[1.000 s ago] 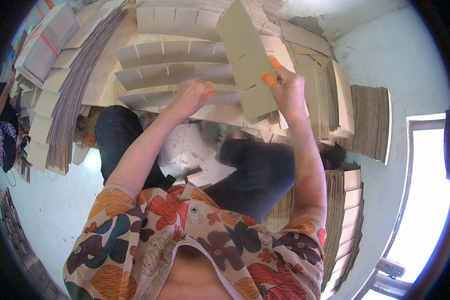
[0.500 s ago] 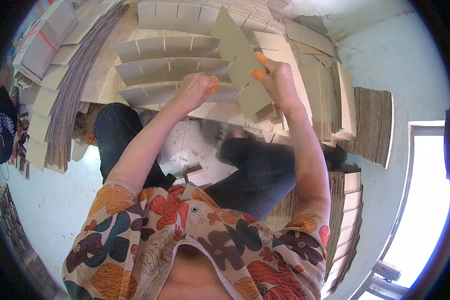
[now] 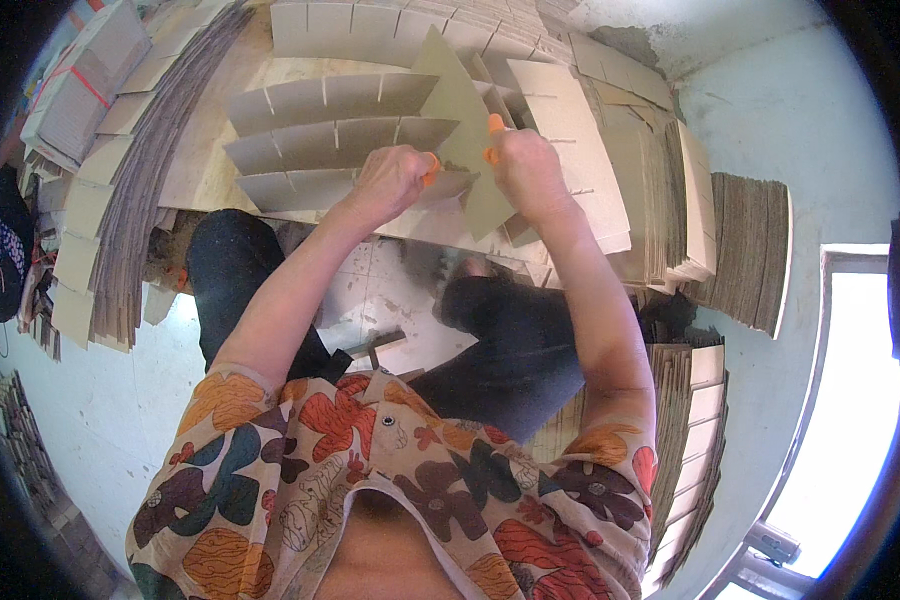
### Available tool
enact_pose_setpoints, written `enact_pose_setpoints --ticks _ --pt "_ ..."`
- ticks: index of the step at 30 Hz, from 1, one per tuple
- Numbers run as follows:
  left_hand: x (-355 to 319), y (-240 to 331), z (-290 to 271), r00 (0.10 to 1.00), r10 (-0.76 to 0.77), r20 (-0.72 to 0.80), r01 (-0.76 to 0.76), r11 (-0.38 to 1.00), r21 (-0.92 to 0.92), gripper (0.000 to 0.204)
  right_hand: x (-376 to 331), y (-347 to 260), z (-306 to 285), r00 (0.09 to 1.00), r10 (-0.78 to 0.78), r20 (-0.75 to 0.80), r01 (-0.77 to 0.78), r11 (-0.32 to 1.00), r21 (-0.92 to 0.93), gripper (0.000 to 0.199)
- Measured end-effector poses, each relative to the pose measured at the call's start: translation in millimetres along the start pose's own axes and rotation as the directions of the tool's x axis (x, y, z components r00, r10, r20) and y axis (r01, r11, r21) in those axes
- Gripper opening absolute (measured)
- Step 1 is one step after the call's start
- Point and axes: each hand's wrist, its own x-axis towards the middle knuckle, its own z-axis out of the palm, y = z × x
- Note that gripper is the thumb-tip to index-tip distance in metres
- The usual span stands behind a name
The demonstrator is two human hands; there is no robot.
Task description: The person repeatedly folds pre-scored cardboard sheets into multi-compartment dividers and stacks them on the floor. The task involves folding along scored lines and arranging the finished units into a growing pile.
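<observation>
Three slotted grey cardboard strips stand on edge in front of me: the far strip (image 3: 300, 102), the middle strip (image 3: 315, 145) and the near strip (image 3: 295, 189). My left hand (image 3: 395, 182) is closed at the near strip, its thumb and fingers pinching the upper edge. A crosswise cardboard strip (image 3: 458, 95) slants over the right ends of all three. My right hand (image 3: 530, 170) grips it from the right side. Orange finger covers show on both hands. The slots where the strips meet are partly hidden by my hands.
The strips stand on a low wooden board (image 3: 205, 165). A flat slotted stack (image 3: 560, 110) lies to the right, with upright cardboard bundles (image 3: 745, 240) beyond it. A long fanned row (image 3: 155, 140) and a tied carton (image 3: 85, 85) are at the left. My knees flank the board's front.
My right hand has moved left with the crosswise strip, which now sits lower and closer over the standing strips' ends. My left hand has barely moved.
</observation>
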Motion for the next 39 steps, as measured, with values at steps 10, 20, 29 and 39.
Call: enact_pose_setpoints --ticks 10,20,29,39 --pt "0 6 -6 1.000 -0.003 0.005 0.003 1.000 0.029 0.009 8 2 -12 0.998 0.029 0.052 -0.030 1.000 0.004 0.006" --pt "-8 12 -12 0.994 -0.057 0.091 0.056 0.998 0.020 0.019 -29 4 -10 0.996 0.053 0.069 -0.050 0.998 -0.039 0.015" --pt "-15 27 -40 0.999 -0.021 -0.027 0.021 1.000 -0.005 0.030 -83 164 -22 0.746 0.663 -0.064 -0.666 0.741 -0.087 0.060" --pt "-27 14 -49 0.995 -0.026 -0.092 0.026 1.000 0.001 0.026 -106 173 -34 0.555 0.818 0.152 -0.561 0.233 0.794 0.031"
